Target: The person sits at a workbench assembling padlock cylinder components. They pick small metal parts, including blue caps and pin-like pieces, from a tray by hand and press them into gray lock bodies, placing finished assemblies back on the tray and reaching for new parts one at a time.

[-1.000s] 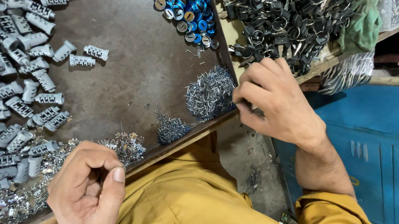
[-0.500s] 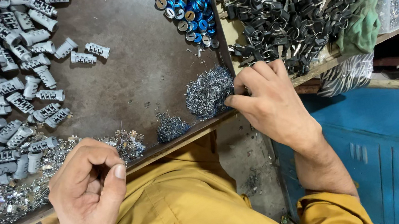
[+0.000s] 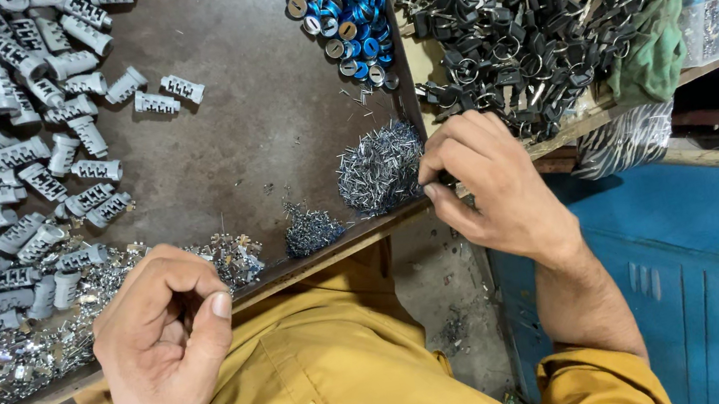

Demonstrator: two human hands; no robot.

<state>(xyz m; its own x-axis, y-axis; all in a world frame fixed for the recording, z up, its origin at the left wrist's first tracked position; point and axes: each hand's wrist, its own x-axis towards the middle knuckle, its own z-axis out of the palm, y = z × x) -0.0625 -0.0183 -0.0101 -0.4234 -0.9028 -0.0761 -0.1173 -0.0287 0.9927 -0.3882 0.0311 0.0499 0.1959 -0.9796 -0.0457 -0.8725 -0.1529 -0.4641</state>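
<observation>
My left hand [image 3: 168, 337] is curled shut over the near edge of the dark metal tray [image 3: 259, 150], thumb pressed against the index finger; anything inside it is hidden. It sits beside a litter of small shiny metal bits [image 3: 33, 346]. My right hand [image 3: 493, 188] is at the tray's right front corner, its fingertips pinched on a small dark part and touching a heap of thin silver pins [image 3: 379, 171]. A smaller darker pin heap [image 3: 312, 229] lies between the hands.
Several grey lock cylinders [image 3: 6, 158] cover the tray's left side. Blue round caps [image 3: 342, 7] lie at the top. A pile of black-headed keys [image 3: 529, 9] and a green cloth [image 3: 654, 62] lie to the right. A blue cabinet [image 3: 716, 274] stands below.
My right hand has shifted left from the tray's edge near the keys onto the silver pin heap. The left hand has stayed shut in the same place.
</observation>
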